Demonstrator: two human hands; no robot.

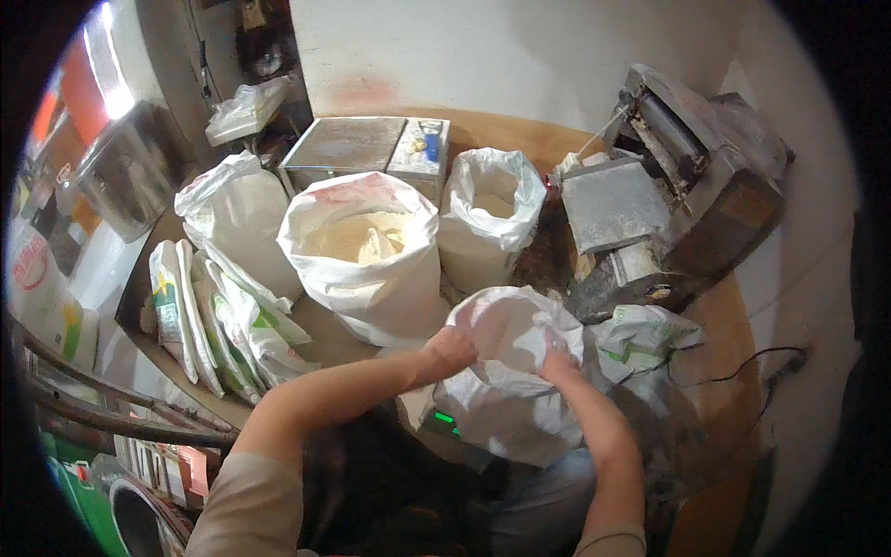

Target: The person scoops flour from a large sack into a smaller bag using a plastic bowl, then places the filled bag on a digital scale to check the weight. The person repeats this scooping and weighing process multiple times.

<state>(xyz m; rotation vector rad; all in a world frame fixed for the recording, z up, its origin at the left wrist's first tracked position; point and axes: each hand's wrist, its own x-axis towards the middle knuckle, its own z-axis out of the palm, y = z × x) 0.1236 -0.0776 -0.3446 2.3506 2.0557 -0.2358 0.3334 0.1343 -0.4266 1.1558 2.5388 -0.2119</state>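
L grip (452, 348) & R grip (559, 360) both clamped on opposite sides of the rim of an open white sack (515, 418): thin, creased cloth-like stuff, round mouth, baggy body hanging below & btwn the two. Can't tell what's inside. Just below L grip, a small green-lit display (444, 417) beside the sack. Near R grip, on its right, a crumpled white/green bag (645, 339), wrinkled. Beyond L grip, a fat round sack (385, 295), rim rolled, w/ pale, fine-looking powder (339, 237) heaped inside. Well left of L grip, a row of flat folded bags (213, 320), glossy white/green. Beyond both grips, a narrower sack (478, 246) w/ a filmy plastic lining, part full. Past R grip, up & right, a bulky machine (682, 200), dull grey metal, dusty, boxy. Farthest, a smooth pale wall (520, 56).
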